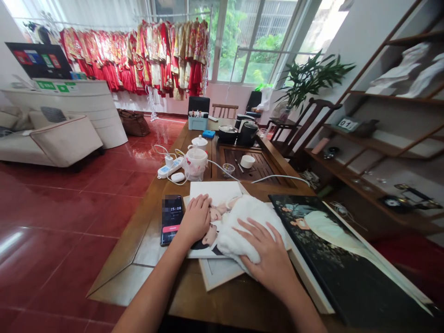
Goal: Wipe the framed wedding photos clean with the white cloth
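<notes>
A white-bordered photo print lies on a wooden table in front of me. My left hand rests flat on its left edge, fingers curled slightly, holding it down. My right hand presses a fluffy white cloth onto the print's right part, fingers spread over the cloth. A second print lies under the first. A large dark framed photo lies to the right of my right hand.
A phone showing a timer lies left of my left hand. Farther back are a power strip, a white pot, a tea tray with kettles and a cup. Shelves stand right; a sofa and hanging red garments are at left.
</notes>
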### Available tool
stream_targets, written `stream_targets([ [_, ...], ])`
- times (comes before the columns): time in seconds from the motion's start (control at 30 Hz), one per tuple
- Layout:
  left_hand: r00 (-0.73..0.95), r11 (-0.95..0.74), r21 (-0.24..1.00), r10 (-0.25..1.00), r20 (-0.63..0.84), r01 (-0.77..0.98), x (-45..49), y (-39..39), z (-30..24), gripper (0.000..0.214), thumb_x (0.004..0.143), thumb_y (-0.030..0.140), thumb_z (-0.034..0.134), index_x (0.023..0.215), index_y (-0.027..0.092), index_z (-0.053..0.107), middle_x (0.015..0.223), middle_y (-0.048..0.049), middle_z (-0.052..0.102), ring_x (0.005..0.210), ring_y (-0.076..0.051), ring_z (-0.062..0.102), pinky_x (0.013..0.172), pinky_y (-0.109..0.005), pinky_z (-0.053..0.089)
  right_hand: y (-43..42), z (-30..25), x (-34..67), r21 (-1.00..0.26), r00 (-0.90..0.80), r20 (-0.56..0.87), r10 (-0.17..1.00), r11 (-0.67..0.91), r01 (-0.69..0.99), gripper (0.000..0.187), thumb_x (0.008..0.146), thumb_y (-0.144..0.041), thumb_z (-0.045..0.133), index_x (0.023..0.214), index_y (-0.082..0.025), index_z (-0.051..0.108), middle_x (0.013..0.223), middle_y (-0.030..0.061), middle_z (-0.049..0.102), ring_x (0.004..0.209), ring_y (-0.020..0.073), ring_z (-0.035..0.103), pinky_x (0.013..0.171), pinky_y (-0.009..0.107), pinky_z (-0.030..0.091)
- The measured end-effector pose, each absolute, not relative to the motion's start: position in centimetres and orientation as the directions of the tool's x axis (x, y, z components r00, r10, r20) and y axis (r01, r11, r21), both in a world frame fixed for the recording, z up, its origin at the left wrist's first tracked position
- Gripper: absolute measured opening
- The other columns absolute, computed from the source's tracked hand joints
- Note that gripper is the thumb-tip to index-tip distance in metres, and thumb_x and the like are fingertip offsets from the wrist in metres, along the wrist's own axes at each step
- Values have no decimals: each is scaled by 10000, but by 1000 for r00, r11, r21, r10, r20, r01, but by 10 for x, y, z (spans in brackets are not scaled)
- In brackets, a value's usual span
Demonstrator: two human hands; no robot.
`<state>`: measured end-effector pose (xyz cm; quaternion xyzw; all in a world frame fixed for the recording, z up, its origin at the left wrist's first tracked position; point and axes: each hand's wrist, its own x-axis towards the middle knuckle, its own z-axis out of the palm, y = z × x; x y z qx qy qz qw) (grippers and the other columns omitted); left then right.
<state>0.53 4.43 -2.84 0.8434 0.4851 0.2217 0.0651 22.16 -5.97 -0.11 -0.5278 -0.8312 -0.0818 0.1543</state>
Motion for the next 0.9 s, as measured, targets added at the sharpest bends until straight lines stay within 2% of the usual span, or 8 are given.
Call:
stream_targets([
  [0.23, 434, -527, 311, 842, 321, 791, 6, 45, -29, 377, 931, 165, 374, 1296, 146, 469, 1426, -110, 455, 1354, -238, 364, 1135, -453, 281, -10, 7, 217, -119, -335, 326, 884, 389, 913, 399, 809, -347, 566, 1207, -330, 587, 1361, -11, 546, 1268, 268, 445, 1081, 506, 209],
  [0.43, 427, -526, 299, 838, 339, 796, 6, 44, -29, 356, 937, 178, 386, 1278, 154, 483, 1419, -115, 464, 1349, -235, 374, 1131, -460, 292, 18, 5, 216, -125, -307, 349, 885, 369, 921, 376, 809, -340, 571, 1179, -285, 602, 1342, 24, 565, 1258, 271, 455, 1080, 515, 214],
  [0.9, 420, -517, 299, 845, 332, 802, 7, 44, -31, 374, 928, 178, 380, 1290, 163, 472, 1432, -95, 450, 1361, -225, 356, 1141, -435, 273, -57, 0, 222, -37, -378, 340, 861, 414, 910, 502, 798, -353, 563, 1299, -342, 523, 1382, 0, 524, 1276, 274, 436, 1078, 494, 194],
])
